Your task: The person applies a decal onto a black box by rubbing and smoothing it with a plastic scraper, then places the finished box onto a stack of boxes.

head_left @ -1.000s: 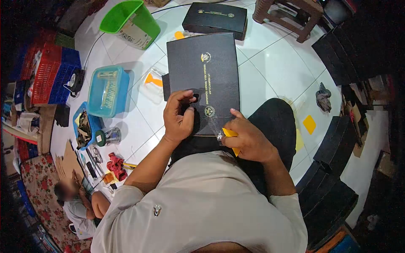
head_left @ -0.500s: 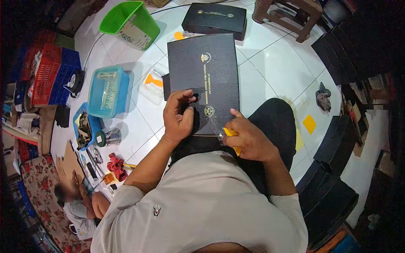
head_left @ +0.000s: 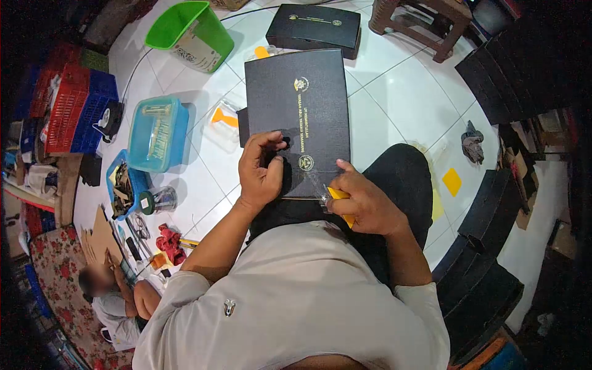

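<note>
A black lidded box (head_left: pixel 296 105) with gold printing lies lengthwise before my lap. My left hand (head_left: pixel 259 169) rests on its left part near the front, fingers loosely curled and the thumb apart from them; a dark spot at the fingertips is unclear. At the front right corner my right hand (head_left: pixel 364 200) is closed around a flat yellow plastic piece (head_left: pixel 341 200). A strip of clear film (head_left: pixel 317 185) runs from that hand onto the box lid, by the round gold emblem.
Another black box (head_left: pixel 314 28) stands beyond. Left are a green bin (head_left: pixel 206 40), a blue tub (head_left: pixel 157 145), a jar (head_left: pixel 161 200) and a red cloth (head_left: pixel 171 242). Black box parts (head_left: pixel 487 209) lie right. Another person (head_left: pixel 117 302) sits at lower left.
My right hand has shifted very slightly, and more of the clear film shows against the lid. My left hand and the box stay in place.
</note>
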{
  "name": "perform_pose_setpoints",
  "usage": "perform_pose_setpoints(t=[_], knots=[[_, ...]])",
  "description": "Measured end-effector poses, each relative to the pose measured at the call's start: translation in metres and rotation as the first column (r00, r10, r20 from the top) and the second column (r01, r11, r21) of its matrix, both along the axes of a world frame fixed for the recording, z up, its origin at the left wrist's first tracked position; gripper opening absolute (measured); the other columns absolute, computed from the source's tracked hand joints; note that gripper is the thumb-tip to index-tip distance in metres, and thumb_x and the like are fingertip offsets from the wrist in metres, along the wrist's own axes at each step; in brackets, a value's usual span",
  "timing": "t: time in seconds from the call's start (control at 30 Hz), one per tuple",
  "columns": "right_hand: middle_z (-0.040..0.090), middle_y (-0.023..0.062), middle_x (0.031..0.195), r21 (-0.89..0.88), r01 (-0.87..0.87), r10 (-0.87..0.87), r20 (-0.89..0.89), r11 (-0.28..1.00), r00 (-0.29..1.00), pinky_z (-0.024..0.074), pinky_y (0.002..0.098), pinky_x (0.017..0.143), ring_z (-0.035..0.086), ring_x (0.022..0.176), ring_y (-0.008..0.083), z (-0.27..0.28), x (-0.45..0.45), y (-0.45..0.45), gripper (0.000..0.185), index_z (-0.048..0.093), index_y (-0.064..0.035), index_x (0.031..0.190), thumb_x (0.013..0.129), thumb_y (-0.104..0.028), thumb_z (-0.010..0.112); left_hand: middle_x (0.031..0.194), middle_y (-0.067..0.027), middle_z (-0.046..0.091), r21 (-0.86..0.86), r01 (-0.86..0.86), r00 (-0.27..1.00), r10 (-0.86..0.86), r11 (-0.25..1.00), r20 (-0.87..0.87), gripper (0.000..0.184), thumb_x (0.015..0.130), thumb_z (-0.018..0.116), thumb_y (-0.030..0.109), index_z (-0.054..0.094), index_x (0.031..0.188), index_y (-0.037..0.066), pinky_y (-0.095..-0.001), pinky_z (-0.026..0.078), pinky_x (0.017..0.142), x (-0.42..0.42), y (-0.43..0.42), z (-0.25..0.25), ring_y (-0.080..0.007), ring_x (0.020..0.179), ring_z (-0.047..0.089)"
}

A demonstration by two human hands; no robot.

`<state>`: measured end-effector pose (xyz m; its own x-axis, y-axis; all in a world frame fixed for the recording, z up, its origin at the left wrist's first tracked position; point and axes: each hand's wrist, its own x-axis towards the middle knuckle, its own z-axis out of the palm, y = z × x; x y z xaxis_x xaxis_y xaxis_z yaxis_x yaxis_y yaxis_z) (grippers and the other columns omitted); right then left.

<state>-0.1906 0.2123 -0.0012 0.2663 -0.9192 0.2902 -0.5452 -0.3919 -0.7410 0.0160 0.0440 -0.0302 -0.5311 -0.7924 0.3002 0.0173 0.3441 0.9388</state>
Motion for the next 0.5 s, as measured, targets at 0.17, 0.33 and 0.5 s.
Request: perform_pose_setpoints(t=[0.17,0.33,0.5], knots=[[0.055,0.0115,0.104,0.009,-0.005,0.005,0.02,1.0,1.0,0.0243,0.0631,0.124,0.06,0.105,0.0296,-0.001,-0.001,0.001,0.026,0.066,-0.009,0.087,0.065,0.002,0.074,0.12,-0.0136,0.058,0.029,-0.006,1.0,0.005,1.0,0.014,0.044,0.084,0.052,-0.015,0.057,0.125,-0.003,-0.0336,0.054,0.097,0.001,0.001,-0.001,-0.0213,0.106,0.067],[0.055,0.0118,0.103,-0.02,-0.004,0.005,0.053,1.0,0.999,0.0255,0.0637,0.123,0.06,0.104,0.0309,-0.009,-0.002,0.0,0.024,0.067,-0.0091,0.087,0.066,0.001,0.074,0.121,-0.0134,0.058,0.029,-0.005,1.0,0.005,1.0,0.024,0.043,0.084,0.052,-0.015,0.057,0.125,-0.003,-0.0331,0.054,0.097,0.001,0.0,0.003,-0.0212,0.107,0.067],[0.057,0.0115,0.103,-0.009,0.009,-0.007,0.127,1.0,0.992,0.0254,0.0629,0.123,0.061,0.105,0.0298,-0.012,-0.005,0.0,0.025,0.069,-0.0091,0.088,0.067,0.001,0.075,0.122,-0.0127,0.058,0.078,-0.002,1.0,0.001,0.997,0.012,0.045,0.085,0.051,-0.015,0.056,0.128,-0.003,-0.0336,0.052,0.099,-0.001,-0.001,0.003,-0.0206,0.108,0.066]])
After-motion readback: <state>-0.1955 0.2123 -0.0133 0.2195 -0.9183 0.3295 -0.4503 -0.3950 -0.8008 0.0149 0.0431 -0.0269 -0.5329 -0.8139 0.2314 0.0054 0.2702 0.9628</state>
